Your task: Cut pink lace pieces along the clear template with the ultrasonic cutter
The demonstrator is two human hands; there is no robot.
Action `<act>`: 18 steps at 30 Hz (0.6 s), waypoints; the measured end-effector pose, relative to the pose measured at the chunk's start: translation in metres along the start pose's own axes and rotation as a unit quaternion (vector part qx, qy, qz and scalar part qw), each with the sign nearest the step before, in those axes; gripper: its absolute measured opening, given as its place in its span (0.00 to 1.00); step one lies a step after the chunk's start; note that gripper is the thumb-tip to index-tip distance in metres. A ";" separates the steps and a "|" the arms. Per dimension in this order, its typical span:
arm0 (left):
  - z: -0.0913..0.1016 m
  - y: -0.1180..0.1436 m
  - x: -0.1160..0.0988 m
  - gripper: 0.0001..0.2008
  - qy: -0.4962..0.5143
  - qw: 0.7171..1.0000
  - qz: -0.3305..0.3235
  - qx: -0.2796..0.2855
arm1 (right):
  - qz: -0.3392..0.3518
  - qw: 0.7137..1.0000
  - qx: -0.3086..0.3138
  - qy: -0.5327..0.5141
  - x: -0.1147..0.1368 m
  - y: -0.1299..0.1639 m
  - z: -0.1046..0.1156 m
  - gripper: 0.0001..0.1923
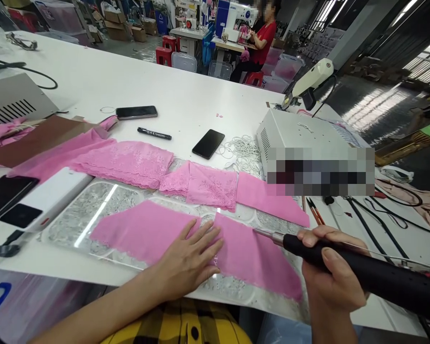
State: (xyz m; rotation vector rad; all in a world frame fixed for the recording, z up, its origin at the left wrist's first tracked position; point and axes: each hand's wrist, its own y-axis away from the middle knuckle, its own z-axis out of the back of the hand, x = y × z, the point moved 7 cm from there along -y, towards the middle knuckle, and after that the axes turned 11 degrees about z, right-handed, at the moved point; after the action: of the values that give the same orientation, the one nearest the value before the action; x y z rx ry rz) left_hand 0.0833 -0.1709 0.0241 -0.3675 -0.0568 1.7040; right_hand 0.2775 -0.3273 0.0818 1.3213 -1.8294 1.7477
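A white table (93,81) is seen from above, filling most of the frame. At the lower centre, the left hand (191,260) is laid flat, fingers spread, on a piece of pink cloth (157,231); nothing is gripped by it. The cloth is spread over a clear plastic sheet (75,215) and reaches from the lower left of centre to the lower right, passing under the hand.

At the lower right, the right hand (329,274) is closed around the black handle of a pen-shaped tool (361,270). The tool's metal tip (267,233) is pointed left, just above the cloth and just to the right of the left hand's fingertips. The tool's cord (397,258) is trailed off to the right edge.

Above the cloth, across the middle of the frame, pieces of pink lace (129,162) are laid in a row. Further up, two phones are seen lying flat, one (136,112) at upper centre-left and one (208,143) at centre, with a black marker (154,134) between them. A heap of white loops (241,153) is piled beside a white metal box (301,138) at centre right. A third phone (3,193) lies at the left edge. At the top of the frame, a person in a red top (265,40) is seated at a sewing machine (232,16).
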 end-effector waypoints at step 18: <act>0.008 0.008 0.001 0.23 0.019 0.999 -0.013 -0.032 | 0.001 1.000 0.020 -0.015 0.000 0.000 -0.025 0.09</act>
State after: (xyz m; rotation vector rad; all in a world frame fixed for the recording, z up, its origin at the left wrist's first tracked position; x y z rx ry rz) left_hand 0.0731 -0.1705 0.0294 -0.4460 -0.0884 1.6720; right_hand 0.2681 -0.3050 0.0875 1.3679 -1.8217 1.7839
